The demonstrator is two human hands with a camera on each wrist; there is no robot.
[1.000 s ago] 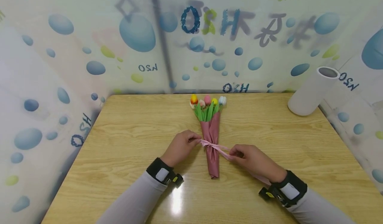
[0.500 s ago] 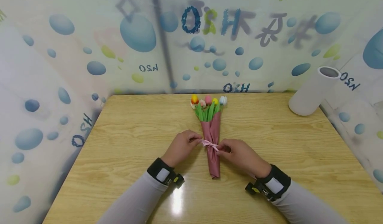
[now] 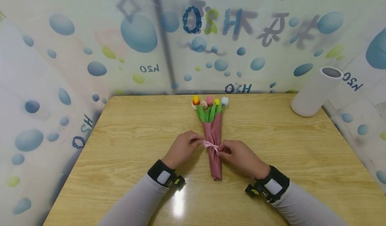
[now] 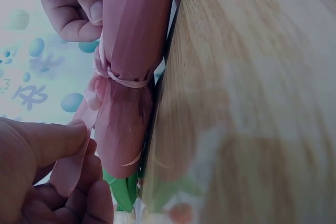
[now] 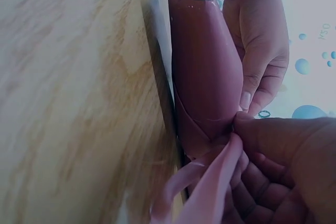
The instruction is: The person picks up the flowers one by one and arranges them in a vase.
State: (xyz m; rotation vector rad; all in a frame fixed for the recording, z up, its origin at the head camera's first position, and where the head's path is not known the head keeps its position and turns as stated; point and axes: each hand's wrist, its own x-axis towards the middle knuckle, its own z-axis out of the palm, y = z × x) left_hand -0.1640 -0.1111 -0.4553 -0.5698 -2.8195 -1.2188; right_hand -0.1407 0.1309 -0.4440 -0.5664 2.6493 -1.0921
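A bouquet of tulips (image 3: pixel 209 101) in dark pink wrapping paper (image 3: pixel 215 167) lies on the table, blooms toward the far edge. Pink ribbon (image 3: pixel 210 145) is tied round its middle. On the left side, my left hand (image 3: pixel 183 149) pinches one end of the ribbon between thumb and fingers; the left wrist view shows that ribbon end (image 4: pixel 71 169) running through the fingers. My right hand (image 3: pixel 241 155) pinches the ribbon right beside the knot, its fingertips at the wrapping. In the right wrist view loose ribbon (image 5: pixel 205 192) hangs down from this grip.
The wooden table (image 3: pixel 135 118) spreads around the bouquet. A white vase (image 3: pixel 315 92) stands at the table's far right corner. Behind the table hangs a patterned curtain (image 3: pixel 169 58) with blue and green spots.
My right hand has moved left, from out along the ribbon's tail to right beside the knot. The left hand and the bouquet have stayed in place.
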